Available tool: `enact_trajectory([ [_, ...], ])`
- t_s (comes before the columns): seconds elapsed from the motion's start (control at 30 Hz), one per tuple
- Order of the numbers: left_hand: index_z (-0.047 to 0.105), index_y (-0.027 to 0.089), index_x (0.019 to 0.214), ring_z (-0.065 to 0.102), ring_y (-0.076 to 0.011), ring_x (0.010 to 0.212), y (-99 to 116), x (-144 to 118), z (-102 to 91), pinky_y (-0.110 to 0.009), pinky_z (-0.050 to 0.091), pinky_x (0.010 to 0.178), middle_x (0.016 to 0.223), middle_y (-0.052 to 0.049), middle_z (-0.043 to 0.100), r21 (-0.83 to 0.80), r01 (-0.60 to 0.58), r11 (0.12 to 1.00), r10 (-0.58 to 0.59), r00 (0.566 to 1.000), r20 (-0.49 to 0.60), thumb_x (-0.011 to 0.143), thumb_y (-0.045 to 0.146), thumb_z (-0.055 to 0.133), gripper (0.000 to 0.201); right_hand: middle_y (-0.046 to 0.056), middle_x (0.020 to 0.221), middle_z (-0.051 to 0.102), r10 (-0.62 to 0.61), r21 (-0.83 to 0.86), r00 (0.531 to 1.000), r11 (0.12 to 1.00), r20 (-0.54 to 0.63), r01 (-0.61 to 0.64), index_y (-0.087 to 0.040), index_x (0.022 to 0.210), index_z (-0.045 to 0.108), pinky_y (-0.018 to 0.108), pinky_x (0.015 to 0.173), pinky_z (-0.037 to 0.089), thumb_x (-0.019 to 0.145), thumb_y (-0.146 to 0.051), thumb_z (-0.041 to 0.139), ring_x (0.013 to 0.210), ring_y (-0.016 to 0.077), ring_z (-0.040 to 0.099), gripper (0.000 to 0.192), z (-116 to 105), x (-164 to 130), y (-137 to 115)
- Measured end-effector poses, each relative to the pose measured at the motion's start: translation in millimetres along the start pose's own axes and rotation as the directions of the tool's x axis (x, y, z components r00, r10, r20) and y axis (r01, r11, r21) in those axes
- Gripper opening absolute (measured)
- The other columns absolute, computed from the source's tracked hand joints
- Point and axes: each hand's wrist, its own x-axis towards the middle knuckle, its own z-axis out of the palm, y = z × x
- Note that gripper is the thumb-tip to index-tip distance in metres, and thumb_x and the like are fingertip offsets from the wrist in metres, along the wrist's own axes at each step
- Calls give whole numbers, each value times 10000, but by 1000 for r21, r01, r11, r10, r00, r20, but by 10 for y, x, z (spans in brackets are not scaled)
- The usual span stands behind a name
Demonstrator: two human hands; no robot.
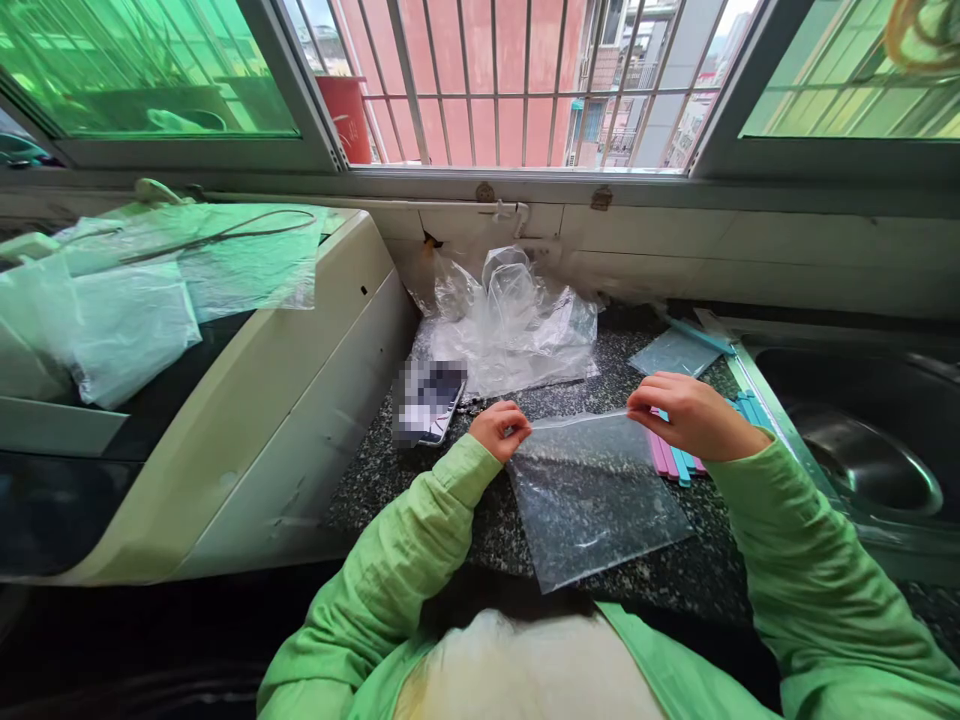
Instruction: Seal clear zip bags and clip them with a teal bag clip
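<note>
1. Bag (592, 505), clear plastic, is stretched between both hands above the near part of the table (367, 505). Can't really tell if its bottom edge touches the speckled stone.
2. Left hand (499, 430) has the top left corner pinched between thumb and fingers.
3. Right hand (686, 412) pinches the other end of that same top edge, so it runs pretty much straight across.
4. Strips (684, 466), pink and blue, lie just beside the right hand, partly hidden by it.
5. Phone (445, 388) sits near the left hand, part of it pixelated.
6. Plastic pile (517, 325), all crumpled and see-through, is behind the bag, toward the wall.
7. Sink (750, 365) is on the right, and a big beige machine (300, 410) takes up the left.
</note>
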Motion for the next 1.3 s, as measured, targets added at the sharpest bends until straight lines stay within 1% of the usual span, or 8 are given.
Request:
enact_trajectory([
  [0.23,558,149,580,475,-94,572,-2,-7,8,-208,397,535,599,-10,521,15,63,998,-64,998,24,722,189,548,148,41,661,589,8,1,1000,1000,-1,-8,-181,669,553,260,584,387,819,-248,457,624,140,502,190,2,1,-12],
  [0.37,577,155,587,492,-105,588,5,-16,15,-221,406,556,597,-12,529,74,67,995,-69,997,20,713,194,551,135,42,667,589,12,-4,1000,1000,6,-12,-182,673,559,258,583,379,821,-247,447,621,138,496,196,6,0,-19],
  [0.53,630,173,687,508,-133,644,11,-29,13,-254,418,600,647,-27,546,192,53,980,-52,999,-9,720,218,548,99,48,669,587,13,-1,1000,1000,18,-13,-175,671,559,263,592,382,822,-244,446,632,143,498,201,8,2,-31],
  [0.67,648,189,814,494,-142,653,7,-26,14,-270,414,608,662,-28,535,240,28,970,-22,999,-31,723,276,572,148,46,664,586,2,0,1000,1000,14,-2,-178,669,561,259,588,376,824,-238,443,633,141,493,204,24,16,-57],
  [0.87,618,177,666,470,-134,662,2,-5,18,-270,406,627,665,-30,521,220,-60,974,66,998,-21,757,259,537,147,47,675,587,-11,4,999,1000,42,11,-173,690,558,259,608,372,831,-231,437,647,141,491,195,49,25,-81],
  [1.03,597,165,667,464,-138,679,-3,-7,22,-267,406,629,676,-35,525,208,-81,975,90,995,-34,769,229,518,144,45,673,582,-13,16,999,1000,37,12,-171,687,554,259,611,373,830,-237,445,648,140,489,191,62,20,-74],
  [1.3,590,165,659,458,-140,674,-4,-11,25,-267,404,618,672,-38,533,211,-86,974,92,996,-19,777,236,503,162,44,671,585,-15,18,999,1000,29,15,-178,688,556,260,601,377,828,-236,444,641,139,491,188,46,25,-89],
])
